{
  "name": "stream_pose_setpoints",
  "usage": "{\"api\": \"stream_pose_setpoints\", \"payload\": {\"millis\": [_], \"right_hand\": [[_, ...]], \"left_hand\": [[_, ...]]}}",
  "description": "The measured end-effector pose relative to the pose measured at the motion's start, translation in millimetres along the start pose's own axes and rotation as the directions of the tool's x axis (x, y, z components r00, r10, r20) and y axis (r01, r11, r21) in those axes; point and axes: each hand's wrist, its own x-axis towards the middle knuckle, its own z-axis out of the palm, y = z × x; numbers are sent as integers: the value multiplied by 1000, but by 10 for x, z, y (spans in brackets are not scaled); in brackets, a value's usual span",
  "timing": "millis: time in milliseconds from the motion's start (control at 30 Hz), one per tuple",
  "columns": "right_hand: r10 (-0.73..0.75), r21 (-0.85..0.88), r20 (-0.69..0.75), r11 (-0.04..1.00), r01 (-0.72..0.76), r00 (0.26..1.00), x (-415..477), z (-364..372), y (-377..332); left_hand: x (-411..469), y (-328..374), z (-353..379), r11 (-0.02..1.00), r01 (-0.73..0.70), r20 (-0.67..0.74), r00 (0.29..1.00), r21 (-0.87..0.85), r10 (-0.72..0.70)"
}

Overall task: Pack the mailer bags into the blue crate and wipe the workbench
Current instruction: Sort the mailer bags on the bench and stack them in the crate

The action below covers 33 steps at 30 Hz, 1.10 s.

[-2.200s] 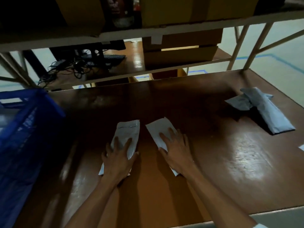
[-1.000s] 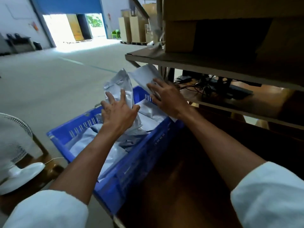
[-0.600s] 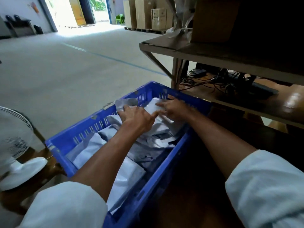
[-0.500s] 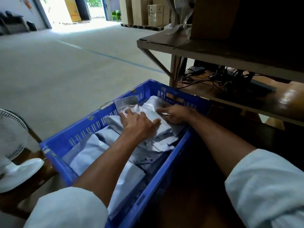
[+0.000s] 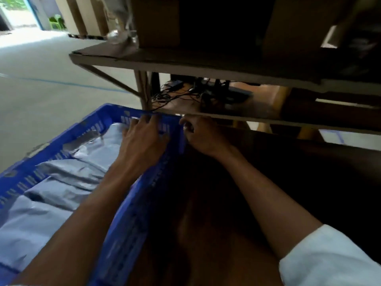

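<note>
The blue crate (image 5: 93, 121) stands at the left end of the brown workbench (image 5: 222, 234). Several grey-white mailer bags (image 5: 68, 178) lie piled inside it. My left hand (image 5: 142, 139) hovers over the crate's far right corner with its fingers spread and holds nothing. My right hand (image 5: 203, 135) is just outside that corner, above the workbench, with fingers loosely curled and nothing in them. Both forearms reach forward, and a white sleeve shows on the right arm.
A shelf board (image 5: 185, 62) with cardboard boxes (image 5: 158, 21) hangs low over the bench. Behind it a lower shelf carries black cables and devices (image 5: 198, 91). A metal brace (image 5: 111, 79) and the grey floor (image 5: 41, 83) lie beyond the crate.
Both hands have let go of the mailer bags, which now lie in the crate. My left hand rose to the crate's corner and my right hand moved out over the bench.
</note>
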Motion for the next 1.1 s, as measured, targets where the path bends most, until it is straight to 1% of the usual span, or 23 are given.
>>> {"api": "stream_pose_setpoints", "payload": {"millis": [33,100,200,300,433,500,567,667,733,833,1000,1033,1100], "right_hand": [[40,-15,-40,999,-41,998,-241,-160,191],[142,-25,-104,989,-146,984,-785,-474,667],[351,8,-147,935,-354,925,-1795,-968,1482],[521,-17,-237,842,-539,820,-2910,-1503,2240],[678,-13,-363,682,-731,639,-4212,-2209,2990],[707,-10,-404,631,-776,580,-4686,-2482,3301],[744,4,-408,581,-814,529,-5012,-2703,3545],[788,-12,-405,502,-865,463,-5289,-2969,3824],[779,-56,-428,482,-874,457,-5410,-3113,4013],[764,-164,-428,459,-873,483,-5549,-3270,4376],[752,-297,-371,460,-837,545,-5605,-3339,4968],[751,-314,-349,470,-825,560,-5597,-3345,5078],[759,-330,-293,490,-807,581,-5585,-3319,5253]], "left_hand": [[-26,278,33,997,-57,-13,998,-46,56],[-94,842,244,975,-172,34,983,-138,178],[-276,1745,716,912,-341,150,913,-226,379],[-584,2711,1248,878,-370,257,855,-304,450],[-1054,4008,1803,807,-460,345,739,-371,579],[-1229,4555,2002,773,-491,362,690,-402,627],[-1388,5017,2160,746,-513,386,642,-425,662],[-1514,5565,2371,722,-546,406,599,-425,691],[-1502,5868,2484,713,-549,411,584,-435,700],[-1437,6286,2645,701,-538,411,570,-468,711],[-1221,6985,3047,638,-593,307,568,-491,764],[-1181,7122,3104,612,-630,293,542,-477,787],[-1127,7335,3321,545,-710,297,457,-445,838]]}}
